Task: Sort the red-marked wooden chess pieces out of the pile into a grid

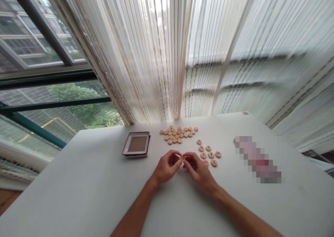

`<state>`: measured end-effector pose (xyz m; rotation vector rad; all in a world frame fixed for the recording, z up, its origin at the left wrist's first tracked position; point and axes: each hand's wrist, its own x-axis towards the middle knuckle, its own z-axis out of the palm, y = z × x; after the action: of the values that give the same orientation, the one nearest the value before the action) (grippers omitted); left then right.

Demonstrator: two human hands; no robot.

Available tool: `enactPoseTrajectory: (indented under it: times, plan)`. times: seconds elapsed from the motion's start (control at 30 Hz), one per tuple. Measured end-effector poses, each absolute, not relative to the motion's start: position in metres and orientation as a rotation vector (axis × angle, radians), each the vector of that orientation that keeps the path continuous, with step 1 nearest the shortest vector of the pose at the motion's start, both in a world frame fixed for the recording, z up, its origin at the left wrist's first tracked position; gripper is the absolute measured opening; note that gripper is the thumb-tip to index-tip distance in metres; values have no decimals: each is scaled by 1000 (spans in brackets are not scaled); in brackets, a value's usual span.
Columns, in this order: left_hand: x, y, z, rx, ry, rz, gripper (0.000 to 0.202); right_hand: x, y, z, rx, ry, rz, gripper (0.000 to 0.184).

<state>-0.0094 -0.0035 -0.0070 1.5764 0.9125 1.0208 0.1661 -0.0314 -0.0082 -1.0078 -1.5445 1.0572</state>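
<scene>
My left hand (167, 167) and my right hand (196, 167) meet over the white table (78, 181), fingers pinched together on one small round wooden game piece (182, 157) held between them. Just right of my right hand lie several round pieces (208, 152) with red and dark marks facing up. Farther back sits a cluster of several blank-faced wooden pieces (177, 134), lying flat and close together.
A dark-rimmed square box (136, 144) lies flat to the left of the pieces. A blurred-out oblong object (257, 158) rests on the table's right side. Striped sheer curtains (182, 56) hang behind the table; a window (39, 73) is at the left.
</scene>
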Motion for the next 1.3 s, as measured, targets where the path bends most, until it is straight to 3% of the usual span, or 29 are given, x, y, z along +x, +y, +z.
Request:
enactPoseTrajectory:
  times: [1.3]
  plan:
    - [-7,-4,-3,1532,927,1040,30,166,-29,-4,-1027,-1551,1094,28]
